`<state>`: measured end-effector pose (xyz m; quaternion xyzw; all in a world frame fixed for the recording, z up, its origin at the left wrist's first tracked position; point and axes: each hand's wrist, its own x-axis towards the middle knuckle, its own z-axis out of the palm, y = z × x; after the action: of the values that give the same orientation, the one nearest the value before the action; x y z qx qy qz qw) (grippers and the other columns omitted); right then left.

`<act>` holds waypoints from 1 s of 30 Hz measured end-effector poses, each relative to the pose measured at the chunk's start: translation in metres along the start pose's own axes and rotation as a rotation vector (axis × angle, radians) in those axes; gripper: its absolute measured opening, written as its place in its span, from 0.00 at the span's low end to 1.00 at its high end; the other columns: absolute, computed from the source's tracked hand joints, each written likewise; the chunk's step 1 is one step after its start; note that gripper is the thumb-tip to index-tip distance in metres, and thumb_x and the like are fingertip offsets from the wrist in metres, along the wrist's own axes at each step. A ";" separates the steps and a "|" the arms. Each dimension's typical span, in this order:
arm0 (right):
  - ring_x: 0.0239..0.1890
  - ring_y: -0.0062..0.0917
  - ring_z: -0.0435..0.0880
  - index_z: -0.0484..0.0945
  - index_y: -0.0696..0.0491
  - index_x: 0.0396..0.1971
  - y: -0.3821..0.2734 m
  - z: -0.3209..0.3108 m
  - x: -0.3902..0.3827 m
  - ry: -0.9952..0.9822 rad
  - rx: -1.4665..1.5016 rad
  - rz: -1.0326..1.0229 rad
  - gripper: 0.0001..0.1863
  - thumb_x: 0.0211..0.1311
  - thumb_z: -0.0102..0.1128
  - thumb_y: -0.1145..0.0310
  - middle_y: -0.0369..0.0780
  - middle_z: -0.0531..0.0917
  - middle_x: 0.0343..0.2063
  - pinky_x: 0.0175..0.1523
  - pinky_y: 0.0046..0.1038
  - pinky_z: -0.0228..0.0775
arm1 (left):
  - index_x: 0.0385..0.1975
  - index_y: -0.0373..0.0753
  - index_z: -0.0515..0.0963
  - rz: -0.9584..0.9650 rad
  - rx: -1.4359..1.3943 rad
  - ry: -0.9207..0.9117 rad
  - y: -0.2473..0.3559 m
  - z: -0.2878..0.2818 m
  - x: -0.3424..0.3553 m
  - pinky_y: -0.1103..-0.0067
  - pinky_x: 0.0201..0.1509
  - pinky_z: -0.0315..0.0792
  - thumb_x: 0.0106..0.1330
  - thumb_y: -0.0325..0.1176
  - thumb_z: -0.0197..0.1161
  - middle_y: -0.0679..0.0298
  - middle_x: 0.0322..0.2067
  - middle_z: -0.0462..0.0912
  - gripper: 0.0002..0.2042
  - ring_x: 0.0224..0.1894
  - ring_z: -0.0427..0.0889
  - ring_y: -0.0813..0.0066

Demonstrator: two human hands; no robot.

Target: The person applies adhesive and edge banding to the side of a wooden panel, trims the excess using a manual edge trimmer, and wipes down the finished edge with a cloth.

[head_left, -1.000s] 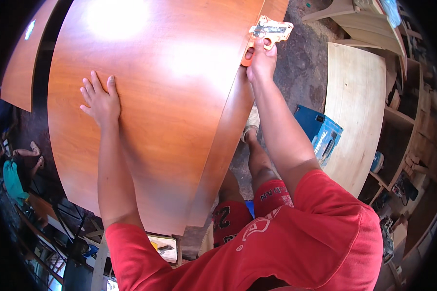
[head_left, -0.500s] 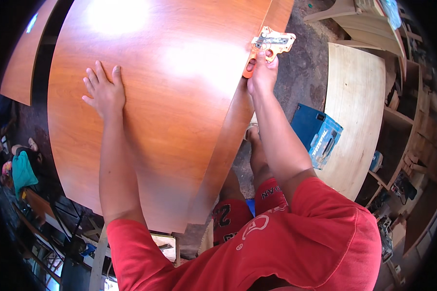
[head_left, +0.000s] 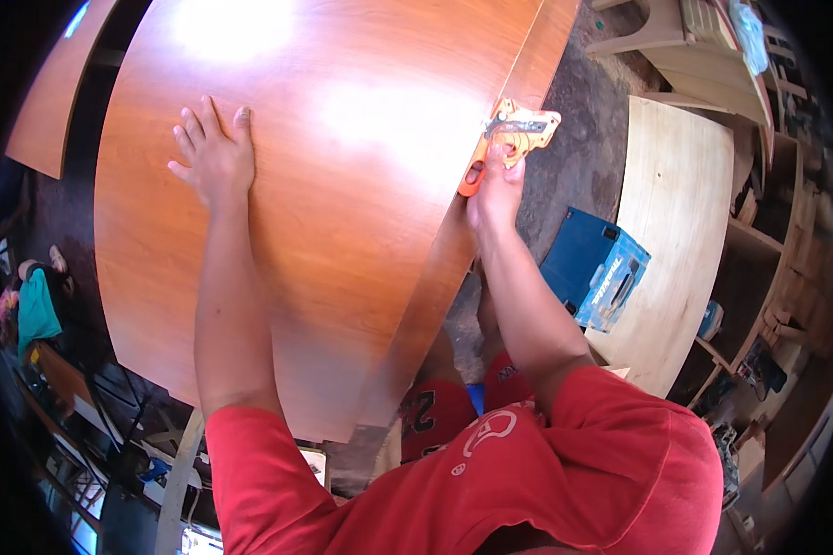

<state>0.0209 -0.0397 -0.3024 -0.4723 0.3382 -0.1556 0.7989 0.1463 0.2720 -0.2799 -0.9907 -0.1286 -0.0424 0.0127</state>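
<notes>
Right hand [head_left: 498, 190] has its fingers wrapped around the handle of an orange hand tool [head_left: 520, 137], so that one's a proper grip, thumb up near the tool's body. The tool sits right at the right edge of a big glossy orange-brown board [head_left: 324, 250], with its pale orange body sticking out past that edge. Can't tell from this angle exactly how its working end meets the wood. Left hand [head_left: 220, 157] isn't gripping anything, it's just laid palm down on the board with the fingers spread, closer to the left edge than the right and about as far up as the tool. There's a narrow strip [head_left: 421, 310] in the same kind of colour along the board's right edge, and two bright glare patches on the top, one up by the far end and one just left of the tool. Off to the right, there's a blue case [head_left: 578, 264] near a long pale board [head_left: 680, 222], then wooden shelves [head_left: 754, 264] further out. Another brown board [head_left: 55, 106] is past the left edge, and someone in a green top [head_left: 39, 310] is over that way too.
</notes>
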 end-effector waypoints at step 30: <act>0.22 0.14 0.72 0.69 0.48 0.35 0.010 -0.023 -0.012 -0.235 -0.069 0.086 0.11 0.63 0.58 0.59 0.30 0.73 0.23 0.22 0.15 0.63 | 0.69 0.45 0.43 0.157 -0.170 -0.484 -0.133 -0.073 -0.221 0.41 0.65 0.33 0.56 0.60 0.58 0.54 0.70 0.36 0.46 0.72 0.32 0.53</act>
<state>-0.0042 -0.0431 -0.3136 -0.4997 0.2672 -0.0531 0.8223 -0.1070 0.3422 -0.2244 -0.9765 -0.0468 0.1862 -0.0983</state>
